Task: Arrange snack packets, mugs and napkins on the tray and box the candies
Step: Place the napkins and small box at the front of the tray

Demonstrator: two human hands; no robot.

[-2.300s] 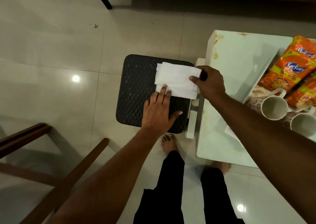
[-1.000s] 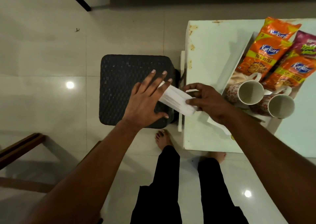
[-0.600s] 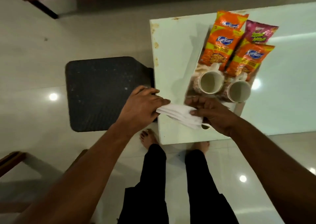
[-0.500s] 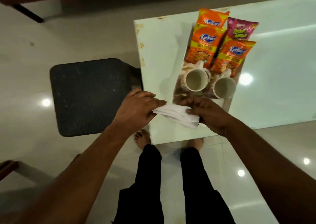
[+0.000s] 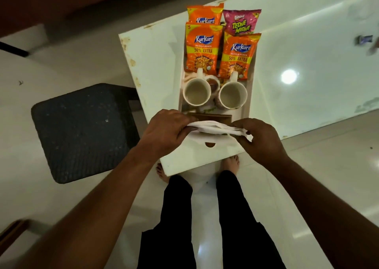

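Note:
A folded stack of white napkins is gripped at both ends, by my left hand and my right hand, just above the near end of the white tray. On the tray stand two white mugs, side by side. Behind them lie several snack packets: orange Kurkure ones and a pink packet. A brown patch of the tray's floor shows just beyond the napkins.
The tray rests at the left end of a white table. A wrapped candy lies far right on the table. A dark woven stool stands left of the table. My bare feet are under the table's near edge.
Both hands carried the napkins from the dark stool rightward over to the tray's near end. My left hand went from flat and open to gripping the napkins' left end.

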